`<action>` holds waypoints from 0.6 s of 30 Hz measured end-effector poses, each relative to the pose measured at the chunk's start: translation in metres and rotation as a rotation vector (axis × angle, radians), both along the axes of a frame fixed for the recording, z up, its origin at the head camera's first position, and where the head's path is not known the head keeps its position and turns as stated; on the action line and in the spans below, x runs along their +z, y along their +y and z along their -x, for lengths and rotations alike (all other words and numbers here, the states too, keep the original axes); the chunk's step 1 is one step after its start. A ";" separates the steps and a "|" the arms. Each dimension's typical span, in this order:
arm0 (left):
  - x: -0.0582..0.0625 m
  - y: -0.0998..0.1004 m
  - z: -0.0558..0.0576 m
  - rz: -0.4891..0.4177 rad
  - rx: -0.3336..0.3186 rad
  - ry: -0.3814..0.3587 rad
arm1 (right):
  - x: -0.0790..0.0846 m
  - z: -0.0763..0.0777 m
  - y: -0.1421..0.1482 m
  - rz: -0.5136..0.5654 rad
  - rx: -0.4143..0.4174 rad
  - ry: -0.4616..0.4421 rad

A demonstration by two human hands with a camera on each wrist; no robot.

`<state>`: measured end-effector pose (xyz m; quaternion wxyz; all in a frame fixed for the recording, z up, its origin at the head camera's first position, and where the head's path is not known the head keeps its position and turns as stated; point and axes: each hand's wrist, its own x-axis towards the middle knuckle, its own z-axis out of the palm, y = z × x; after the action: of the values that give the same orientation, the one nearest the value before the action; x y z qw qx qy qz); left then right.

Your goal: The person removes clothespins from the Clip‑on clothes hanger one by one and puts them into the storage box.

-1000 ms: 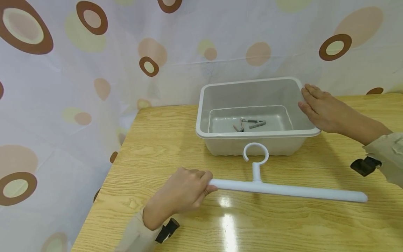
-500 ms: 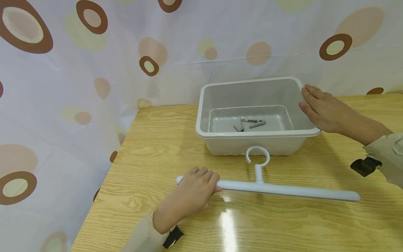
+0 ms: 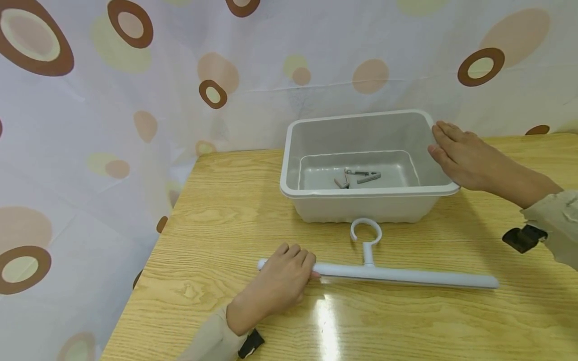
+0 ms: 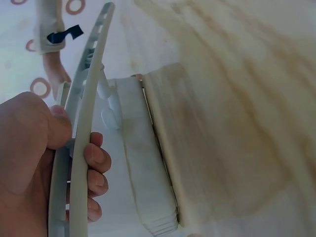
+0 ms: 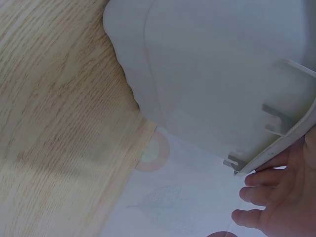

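Observation:
A white clothes hanger (image 3: 402, 275) with a straight bar and a round hook is held above the table, in front of a grey plastic basin (image 3: 361, 192). My left hand (image 3: 282, 278) grips the bar near its left end; in the left wrist view the thumb lies on one side of the hanger (image 4: 80, 182) and the fingers wrap the other. My right hand (image 3: 469, 158) rests with its fingers fairly straight against the basin's right rim. From the right wrist, the basin's outer wall (image 5: 212, 74) shows beside the right hand (image 5: 291, 197).
Several small grey pieces (image 3: 369, 178), like clothes-peg parts, lie on the basin floor. The wooden table (image 3: 217, 215) ends at its left edge beside a patterned cloth (image 3: 253, 115) that hangs behind and to the left.
The hanger has come lower and nearer to me, and its right end has shifted left. My left hand has moved slightly right, now exposing the bar's left end. My right hand has stayed.

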<state>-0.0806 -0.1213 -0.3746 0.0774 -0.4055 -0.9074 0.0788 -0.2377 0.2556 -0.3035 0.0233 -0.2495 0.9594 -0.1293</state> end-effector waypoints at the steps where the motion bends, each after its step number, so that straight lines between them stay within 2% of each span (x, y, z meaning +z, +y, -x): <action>1: -0.001 0.000 0.000 0.007 0.001 -0.006 | 0.000 0.000 0.000 -0.001 -0.001 -0.001; 10: -0.004 0.001 0.001 0.038 0.023 -0.043 | 0.000 0.000 0.001 -0.003 -0.005 -0.035; 18: -0.003 0.003 0.002 0.075 0.037 -0.124 | 0.001 -0.001 0.000 0.006 -0.010 -0.038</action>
<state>-0.0824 -0.1181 -0.3780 0.0044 -0.3955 -0.9141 0.0889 -0.2365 0.2558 -0.3026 0.0403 -0.2422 0.9597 -0.1370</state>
